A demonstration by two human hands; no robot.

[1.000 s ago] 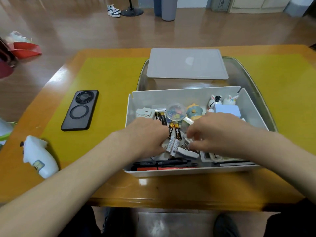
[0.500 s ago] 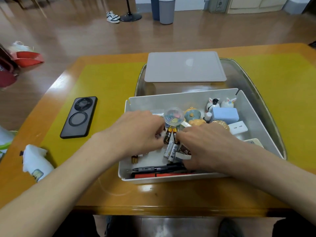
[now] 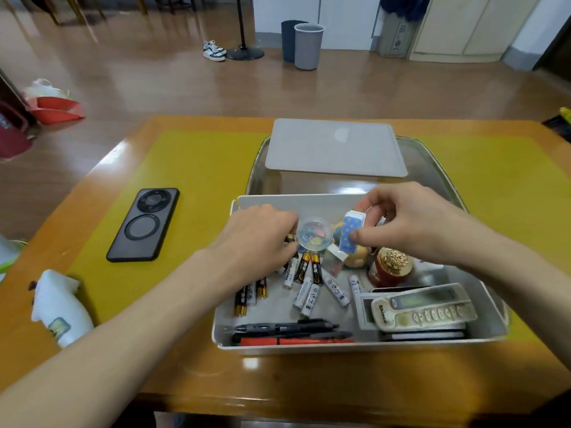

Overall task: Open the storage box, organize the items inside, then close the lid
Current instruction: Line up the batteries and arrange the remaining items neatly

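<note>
Pale grey plastic, the storage box [image 3: 482, 313] sits open at the near edge of the table [image 3: 92, 186], and its lid [image 3: 335, 148] lies flat on a second container just behind it. The person is well into the sorting step. The right hand [image 3: 414, 223] is raised over the back of the box, pinching a small blue box with yellow dots [image 3: 352, 231] between thumb and fingertips, held upright and clear of the things under it. The left hand [image 3: 261, 237] is down among the batteries [image 3: 304, 281]; its fingers curl in beside a round clear tub of coloured clips [image 3: 313, 236], and whether they grip a battery or only touch one I cannot tell, since the hand hides its own fingertips.

Along the front wall a few pens [image 3: 287, 329] lie side by side, a white remote control [image 3: 423, 308] rests on flat things at the right, and a red jar with a gold lid [image 3: 391, 267] stands near the middle. The batteries are scattered at all angles.

To my eye, the next move calls for a free patch of floor for the dotted box, probably at the back right, and for setting it down without knocking the jar. Then the batteries want gathering into one row. The lid must wait until nothing stands higher than the rim.

A black phone [image 3: 143, 225] lies on the yellow mat [image 3: 200, 168] to the left.
</note>
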